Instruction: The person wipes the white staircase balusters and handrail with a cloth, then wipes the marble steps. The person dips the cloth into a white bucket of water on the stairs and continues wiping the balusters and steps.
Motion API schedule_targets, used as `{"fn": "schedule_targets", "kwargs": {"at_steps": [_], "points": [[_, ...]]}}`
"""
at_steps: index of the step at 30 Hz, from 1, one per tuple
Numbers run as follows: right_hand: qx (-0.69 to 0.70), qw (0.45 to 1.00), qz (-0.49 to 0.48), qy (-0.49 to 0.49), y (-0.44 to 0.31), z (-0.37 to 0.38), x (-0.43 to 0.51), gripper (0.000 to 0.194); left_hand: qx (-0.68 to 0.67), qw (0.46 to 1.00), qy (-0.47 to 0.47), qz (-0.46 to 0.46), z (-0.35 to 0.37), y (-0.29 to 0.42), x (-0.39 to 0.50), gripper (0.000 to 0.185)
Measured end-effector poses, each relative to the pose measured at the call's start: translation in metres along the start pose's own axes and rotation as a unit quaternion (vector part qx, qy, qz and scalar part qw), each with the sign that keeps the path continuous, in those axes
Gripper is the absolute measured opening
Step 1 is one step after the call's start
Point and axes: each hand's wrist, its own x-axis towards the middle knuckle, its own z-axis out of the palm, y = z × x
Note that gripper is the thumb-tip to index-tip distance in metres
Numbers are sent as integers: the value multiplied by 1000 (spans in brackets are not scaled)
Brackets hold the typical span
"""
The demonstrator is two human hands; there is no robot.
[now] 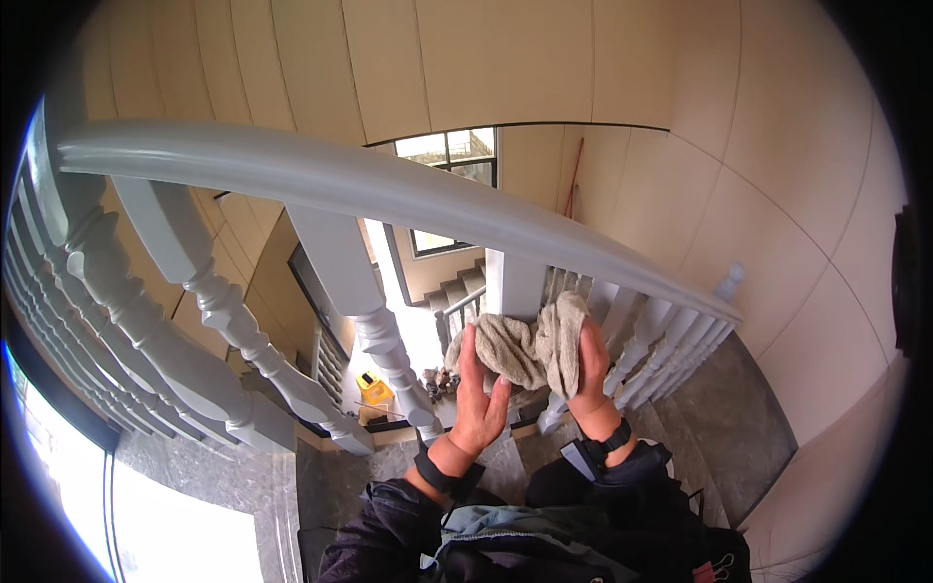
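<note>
A crumpled beige-grey terry cloth [510, 353] is bunched between my two hands, below the grey-white handrail [408, 193]. My left hand [477, 404] presses on the cloth's left side with the fingers pointing up and the thumb along its lower edge. On the other side, my right hand [592, 364] holds a raised fold of it. Behind the cloth stands a pale baluster [514, 280], its turned part hidden. Whether the cloth wraps around that baluster, I cannot tell.
Turned balusters [375, 331] line the railing on both sides. Through the gaps I see a lower floor with a yellow object [374, 388] and a flight of stairs [455, 291]. Grey stone steps [718, 408] lie at the right. Beige panelled walls [510, 62] surround the stairwell.
</note>
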Motion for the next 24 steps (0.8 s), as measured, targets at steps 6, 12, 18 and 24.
{"fn": "schedule_targets", "kwargs": {"at_steps": [6,12,18,24], "points": [[51,993,-56,91,-44,-1,88,71,-50,991,80,92,-24,15,39,81],[170,962,-68,-201,-120,61,257,49,-248,942,180,138,-28,51,111,59],[146,909,-108,-376,-105,85,261,80,-241,956,151,78,-22,6,101,43],[275,873,10,-404,-72,63,252,74,-234,965,115,35,17,30,93,63]]}}
